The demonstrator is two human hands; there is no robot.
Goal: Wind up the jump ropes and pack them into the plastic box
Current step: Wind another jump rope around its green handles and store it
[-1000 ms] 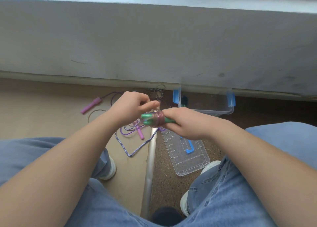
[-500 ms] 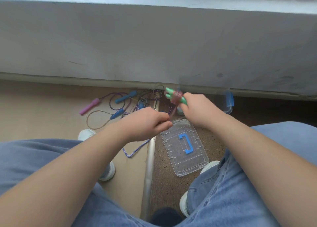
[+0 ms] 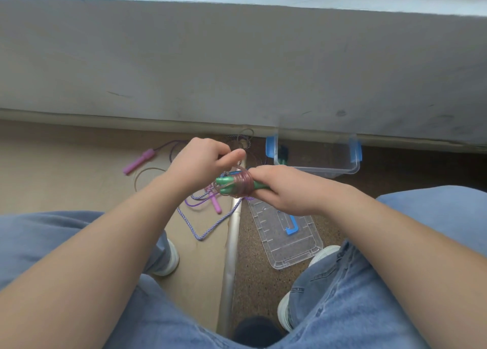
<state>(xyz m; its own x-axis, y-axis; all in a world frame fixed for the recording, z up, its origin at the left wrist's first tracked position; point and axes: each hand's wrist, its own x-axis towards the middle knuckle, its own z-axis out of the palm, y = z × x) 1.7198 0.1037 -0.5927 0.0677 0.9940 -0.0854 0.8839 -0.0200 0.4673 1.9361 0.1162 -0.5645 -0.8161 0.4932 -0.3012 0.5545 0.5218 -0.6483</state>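
Both bare forearms are reaching forward and angling in, so the hands are almost meeting in the middle. The right hand [image 3: 287, 188] is gripping the green jump rope [image 3: 237, 185] by its handles, fingers wrapped around them. The left hand [image 3: 203, 161] is sitting just beside it, slightly higher, fingers curled in, thumb sticking out rightward, pinching the rope's cord.

floor [image 3: 66, 164] tan at 9 o'clock, speckled brown at 3, metal strip [image 3: 232, 243] between; pink-handled jump rope [image 3: 139, 161] and braided rope [image 3: 210, 228] at 10, plastic box [image 3: 316, 169] at 1, clear lid [image 3: 297, 246] at 5
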